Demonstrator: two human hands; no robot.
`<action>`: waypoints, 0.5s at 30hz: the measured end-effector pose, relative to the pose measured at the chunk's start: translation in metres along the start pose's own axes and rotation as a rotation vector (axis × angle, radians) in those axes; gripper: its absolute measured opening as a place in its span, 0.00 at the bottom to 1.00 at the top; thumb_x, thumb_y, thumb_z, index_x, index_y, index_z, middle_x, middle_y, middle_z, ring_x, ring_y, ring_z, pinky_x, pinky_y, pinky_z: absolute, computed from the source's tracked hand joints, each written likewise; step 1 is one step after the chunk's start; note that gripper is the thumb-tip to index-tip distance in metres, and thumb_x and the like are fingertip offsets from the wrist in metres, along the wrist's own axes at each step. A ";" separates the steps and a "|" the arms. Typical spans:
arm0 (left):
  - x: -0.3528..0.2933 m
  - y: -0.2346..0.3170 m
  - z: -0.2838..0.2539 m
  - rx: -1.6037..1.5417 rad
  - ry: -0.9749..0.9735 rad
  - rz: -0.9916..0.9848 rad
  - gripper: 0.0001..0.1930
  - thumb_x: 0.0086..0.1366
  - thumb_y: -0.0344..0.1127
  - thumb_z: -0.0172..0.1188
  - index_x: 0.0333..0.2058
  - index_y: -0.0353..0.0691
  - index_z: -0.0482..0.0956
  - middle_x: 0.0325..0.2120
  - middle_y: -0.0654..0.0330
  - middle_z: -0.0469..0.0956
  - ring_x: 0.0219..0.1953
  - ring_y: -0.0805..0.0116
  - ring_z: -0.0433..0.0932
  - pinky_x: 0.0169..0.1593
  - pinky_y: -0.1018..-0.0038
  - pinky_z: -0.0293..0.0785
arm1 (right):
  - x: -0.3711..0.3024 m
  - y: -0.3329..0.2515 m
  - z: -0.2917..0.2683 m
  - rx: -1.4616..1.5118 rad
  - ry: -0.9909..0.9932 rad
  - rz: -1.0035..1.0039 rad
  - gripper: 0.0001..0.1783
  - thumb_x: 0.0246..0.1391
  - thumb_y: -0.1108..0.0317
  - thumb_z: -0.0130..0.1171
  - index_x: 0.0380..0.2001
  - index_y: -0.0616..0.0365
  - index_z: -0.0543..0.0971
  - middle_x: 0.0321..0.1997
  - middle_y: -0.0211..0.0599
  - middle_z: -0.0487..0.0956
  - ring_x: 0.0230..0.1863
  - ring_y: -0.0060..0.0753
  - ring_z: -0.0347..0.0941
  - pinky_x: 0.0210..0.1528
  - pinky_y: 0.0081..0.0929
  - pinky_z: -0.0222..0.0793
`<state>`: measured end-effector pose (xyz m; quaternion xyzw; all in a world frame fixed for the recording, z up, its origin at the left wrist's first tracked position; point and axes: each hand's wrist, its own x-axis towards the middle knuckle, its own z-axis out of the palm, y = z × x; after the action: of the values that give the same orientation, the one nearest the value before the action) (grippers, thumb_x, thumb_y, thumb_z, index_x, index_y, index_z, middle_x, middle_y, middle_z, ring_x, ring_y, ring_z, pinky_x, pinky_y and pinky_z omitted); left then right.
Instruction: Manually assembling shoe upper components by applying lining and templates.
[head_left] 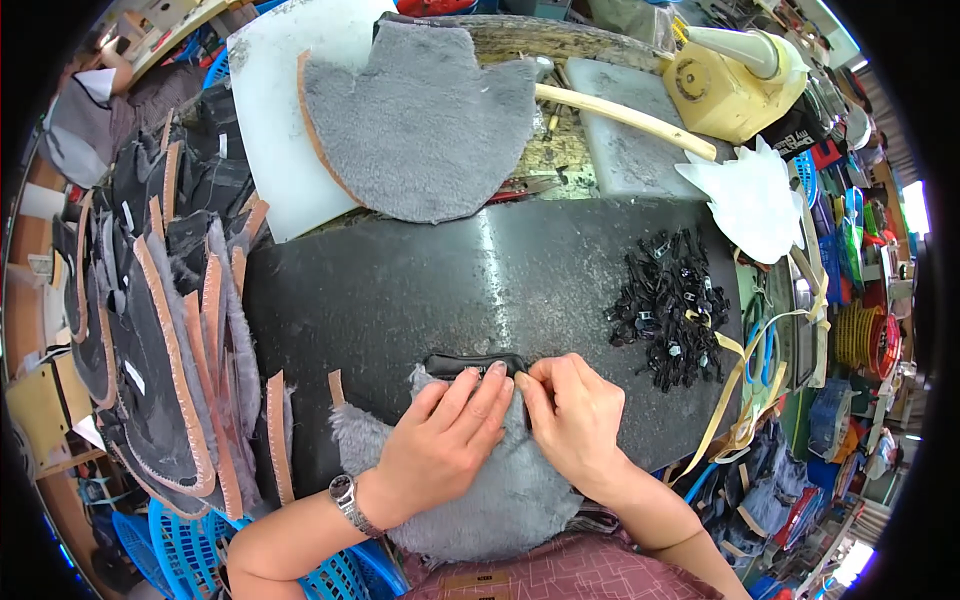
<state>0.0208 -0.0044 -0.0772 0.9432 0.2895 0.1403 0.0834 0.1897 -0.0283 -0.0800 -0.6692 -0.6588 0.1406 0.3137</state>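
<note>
A grey furry piece (480,520) lies at the near edge of the black work mat, partly on my lap. A glossy black strip (450,363) rests across its upper edge. My left hand (445,440) lies flat with fingers stretched, fingertips pressing on the strip. At the strip's right end, my right hand (575,415) pinches with thumb and forefinger. The exact spot of the pinch is partly hidden by the fingers.
Grey furry pieces with tan stitched edging (180,370) are piled at left. Small black parts with metal bits (670,310) lie heaped at right. Beyond the mat are another furry piece (420,130), a wooden-handled hammer (630,120) and a cream container (730,90). Blue baskets (180,535) stand below left.
</note>
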 end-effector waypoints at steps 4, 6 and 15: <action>0.001 0.001 0.001 0.003 -0.019 -0.027 0.22 0.58 0.38 0.53 0.49 0.31 0.71 0.52 0.51 0.68 0.51 0.61 0.67 0.49 0.69 0.63 | 0.009 -0.003 -0.012 0.203 -0.197 0.276 0.07 0.44 0.72 0.61 0.24 0.59 0.72 0.20 0.37 0.74 0.19 0.39 0.72 0.21 0.33 0.67; 0.001 0.004 0.003 0.017 -0.011 -0.039 0.24 0.53 0.38 0.58 0.49 0.35 0.72 0.53 0.55 0.69 0.51 0.63 0.68 0.51 0.69 0.63 | 0.014 -0.001 -0.016 0.150 -0.233 0.246 0.08 0.46 0.69 0.59 0.23 0.59 0.71 0.20 0.40 0.75 0.20 0.43 0.72 0.23 0.37 0.67; -0.015 0.016 0.007 0.124 0.078 -0.286 0.28 0.54 0.48 0.56 0.50 0.35 0.71 0.51 0.47 0.70 0.53 0.54 0.68 0.53 0.64 0.62 | -0.009 -0.002 -0.036 -0.233 -0.116 -0.535 0.10 0.42 0.64 0.62 0.21 0.54 0.71 0.24 0.31 0.73 0.23 0.36 0.69 0.27 0.35 0.67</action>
<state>0.0196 -0.0267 -0.0828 0.8895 0.4320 0.1453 0.0329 0.2090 -0.0456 -0.0531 -0.4942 -0.8403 0.0144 0.2223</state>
